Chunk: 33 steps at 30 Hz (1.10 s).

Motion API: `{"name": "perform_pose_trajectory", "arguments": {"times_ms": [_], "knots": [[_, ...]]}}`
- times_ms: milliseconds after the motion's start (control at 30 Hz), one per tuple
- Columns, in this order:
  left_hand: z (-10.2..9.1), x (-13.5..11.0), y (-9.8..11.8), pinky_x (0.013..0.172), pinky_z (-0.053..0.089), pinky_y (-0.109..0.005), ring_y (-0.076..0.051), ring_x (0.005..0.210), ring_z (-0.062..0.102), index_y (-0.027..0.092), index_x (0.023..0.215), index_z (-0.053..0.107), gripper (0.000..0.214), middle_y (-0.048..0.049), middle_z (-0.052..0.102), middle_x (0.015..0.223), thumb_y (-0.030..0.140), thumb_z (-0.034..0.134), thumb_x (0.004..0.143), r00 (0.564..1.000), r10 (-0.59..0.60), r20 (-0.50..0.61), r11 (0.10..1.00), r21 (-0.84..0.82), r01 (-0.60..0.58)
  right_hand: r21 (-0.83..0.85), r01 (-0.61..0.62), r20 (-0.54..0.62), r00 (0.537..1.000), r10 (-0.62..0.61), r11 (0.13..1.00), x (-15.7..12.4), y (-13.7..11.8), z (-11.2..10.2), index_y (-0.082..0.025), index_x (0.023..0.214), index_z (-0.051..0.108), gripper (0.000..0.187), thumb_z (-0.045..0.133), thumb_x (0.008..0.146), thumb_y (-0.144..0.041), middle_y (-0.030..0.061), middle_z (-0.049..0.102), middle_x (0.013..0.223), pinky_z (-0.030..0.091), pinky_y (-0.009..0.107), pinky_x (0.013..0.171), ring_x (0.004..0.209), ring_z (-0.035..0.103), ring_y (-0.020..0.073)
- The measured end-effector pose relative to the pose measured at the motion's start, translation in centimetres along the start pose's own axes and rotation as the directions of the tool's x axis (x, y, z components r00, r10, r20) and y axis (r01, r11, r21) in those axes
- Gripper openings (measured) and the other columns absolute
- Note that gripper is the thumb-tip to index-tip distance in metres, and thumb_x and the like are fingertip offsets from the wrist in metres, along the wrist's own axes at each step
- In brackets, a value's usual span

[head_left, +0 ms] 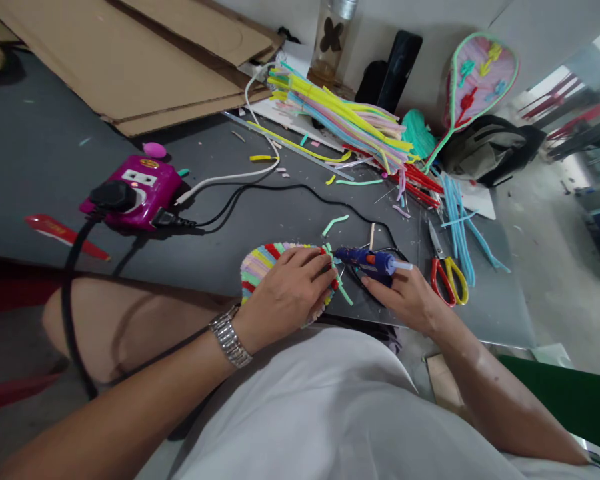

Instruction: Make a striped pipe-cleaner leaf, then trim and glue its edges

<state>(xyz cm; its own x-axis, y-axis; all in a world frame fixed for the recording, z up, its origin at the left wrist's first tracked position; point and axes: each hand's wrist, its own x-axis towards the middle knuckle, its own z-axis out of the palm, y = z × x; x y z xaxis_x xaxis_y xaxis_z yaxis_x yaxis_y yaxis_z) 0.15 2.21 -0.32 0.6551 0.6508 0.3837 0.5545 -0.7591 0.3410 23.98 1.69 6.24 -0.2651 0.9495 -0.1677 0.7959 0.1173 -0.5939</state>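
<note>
Shirt (305, 407): white, nearest to us, below the edge of the grey table (205, 260).
Watch (230, 337): metal band, worn on the left wrist.
Left hand (290, 287): we find it palm down on the striped piece (260, 263), fingers bent toward the right edge; the thumb is hidden, so we cannot tell whether it pinches.
Striped piece: rounded, at the table's near edge, partly covered by the left hand; we note bands of red, yellow, green and lilac.
Green strip (345, 291): slanting, at the right edge of the striped piece, near the left fingertips.
Right hand (413, 297): fingers closed around the handle of the glue gun (373, 261).
Glue gun: blue, nozzle aimed left at the right edge of the striped piece; a pale stick protrudes from the rear. We cannot tell whether the nozzle touches.
Scissors (439, 252): on the table beyond the right hand, one handle red, one yellow.
Blue strips (460, 233): just beside the scissors, on their right.
Socket box (163, 187): magenta, on the left; we observe a black plug (113, 195) seated in it.
Bundle (340, 113): yellow, pink and blue strips, toward the back.
Cardboard (155, 80): brown sheets, overlapping, back left.
Bottle (330, 40): clear, upright, behind the bundle.
Racket shape (480, 80): pink face, green rim, tilted, back right.
</note>
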Motion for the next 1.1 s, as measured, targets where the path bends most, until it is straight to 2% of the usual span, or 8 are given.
{"name": "perform_pose_trajectory", "arguments": {"times_ms": [133, 267, 567, 800, 1100], "knots": [[0.00, 0.01, 0.01, 0.105, 0.048, -0.051, -0.032, 0.125, 0.056, 0.014, 0.124, 0.066, 0.028, -0.0142, 0.068, 0.129, 0.019, 0.058, 0.098, 1.000, 0.002, -0.004, 1.000, 0.000, -0.002, -0.012, 0.036, -0.019, 0.999, -0.037, 0.999, 0.23, 0.33, 0.21, -0.021, 0.072, 0.058, 0.027, 0.059, 0.093, -0.038, -0.0014, 0.056, 0.069, 0.041, 0.030, 0.063, 0.063, 0.046, 0.0140], [-0.03, 0.04, 0.02, 0.104, 0.049, -0.050, -0.031, 0.124, 0.057, 0.014, 0.123, 0.067, 0.028, -0.0141, 0.068, 0.128, 0.019, 0.057, 0.098, 1.000, 0.004, -0.017, 1.000, 0.002, -0.004, -0.018, 0.057, -0.025, 0.998, -0.058, 0.998, 0.41, 0.00, 0.11, -0.022, 0.073, 0.059, 0.023, 0.056, 0.093, -0.034, 0.0002, 0.056, 0.071, 0.040, 0.031, 0.064, 0.063, 0.046, 0.0149], [-0.14, 0.10, 0.04, 0.104, 0.049, -0.051, -0.032, 0.124, 0.057, 0.013, 0.124, 0.067, 0.028, -0.0149, 0.068, 0.128, 0.019, 0.058, 0.097, 1.000, 0.005, -0.005, 1.000, -0.005, -0.005, -0.001, 0.031, -0.027, 0.999, -0.032, 1.000, 0.40, 0.03, 0.14, -0.022, 0.068, 0.054, 0.028, 0.059, 0.092, -0.035, -0.0017, 0.055, 0.069, 0.039, 0.030, 0.062, 0.062, 0.046, 0.0130], [-0.13, 0.07, 0.03, 0.103, 0.050, -0.052, -0.031, 0.124, 0.058, 0.014, 0.123, 0.068, 0.028, -0.0151, 0.069, 0.127, 0.019, 0.059, 0.097, 1.000, -0.001, -0.019, 1.000, -0.020, 0.001, 0.009, -0.012, -0.010, 1.000, 0.012, 1.000, -0.01, 0.10, 0.12, -0.021, 0.081, 0.066, 0.019, 0.060, 0.092, -0.035, -0.0003, 0.063, 0.074, 0.046, 0.030, 0.066, 0.068, 0.052, 0.0153], [-0.19, 0.14, 0.07, 0.102, 0.050, -0.049, -0.031, 0.121, 0.059, 0.013, 0.121, 0.069, 0.026, -0.0137, 0.069, 0.126, 0.020, 0.058, 0.099, 1.000, 0.009, -0.016, 1.000, 0.008, -0.009, 0.021, 0.006, -0.022, 1.000, -0.005, 1.000, -0.18, -0.19, 0.02, -0.020, 0.085, 0.069, 0.022, 0.059, 0.093, -0.038, -0.0002, 0.063, 0.074, 0.047, 0.029, 0.065, 0.067, 0.052, 0.0155]]}}
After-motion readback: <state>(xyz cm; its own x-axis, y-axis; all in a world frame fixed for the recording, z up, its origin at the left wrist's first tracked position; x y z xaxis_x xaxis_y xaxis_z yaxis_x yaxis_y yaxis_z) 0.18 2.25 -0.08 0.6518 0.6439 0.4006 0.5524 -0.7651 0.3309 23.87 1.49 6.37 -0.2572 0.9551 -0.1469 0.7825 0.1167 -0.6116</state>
